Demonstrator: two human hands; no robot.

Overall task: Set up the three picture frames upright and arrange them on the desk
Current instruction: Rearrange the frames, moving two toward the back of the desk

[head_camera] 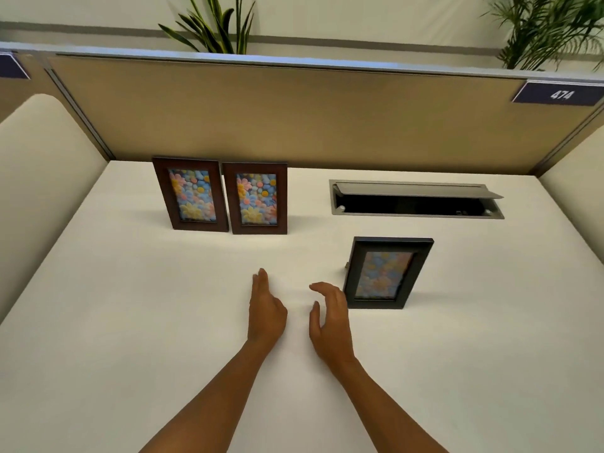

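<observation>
black frame [387, 273]: upright, rigid, light, likely glass-fronted; grip both side edges
right hand [330, 318]: fingers spread, empty
left hand [266, 310]: fingers together, empty

Desk [130, 322]: white, walled by a tan partition [294, 119]
Brown frames: left one [190, 193] and right one [259, 198] upright, side by side near the back, floral prints facing the camera
Black frame [387, 273]: upright, nearer and to the right, well apart from the brown pair, stand showing at its left edge
Left hand [266, 308]: empty, fingers straight, over the desk
Right hand [330, 317]: empty, fingers curled, just left of the black frame
Cable hatch [416, 199]: lid raised, behind the black frame
Label [560, 94]: reads 474
</observation>
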